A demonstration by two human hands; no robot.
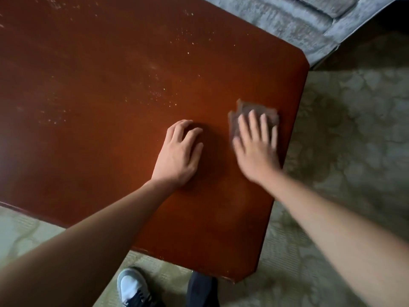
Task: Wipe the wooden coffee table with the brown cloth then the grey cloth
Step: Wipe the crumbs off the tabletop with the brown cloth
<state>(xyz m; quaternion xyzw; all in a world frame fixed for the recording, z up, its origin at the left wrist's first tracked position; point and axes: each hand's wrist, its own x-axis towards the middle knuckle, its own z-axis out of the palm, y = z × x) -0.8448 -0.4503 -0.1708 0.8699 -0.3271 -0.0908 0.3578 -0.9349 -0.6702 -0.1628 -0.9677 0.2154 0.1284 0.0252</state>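
Note:
The wooden coffee table [110,96] fills most of the view, reddish brown, with pale dust specks across its middle and far part. My right hand [256,145] lies flat with straight fingers on the folded brown cloth [247,108] and presses it onto the table near the right edge; the hand is motion-blurred. My left hand [179,154] rests on the tabletop to the left of it, fingers slightly bent, holding nothing. No grey cloth is in view.
A grey upholstered sofa [298,23] stands beyond the table's far right corner. Pale patterned carpet [354,129] surrounds the table. My shoe [132,286] and dark trouser leg [201,289] are at the table's near edge.

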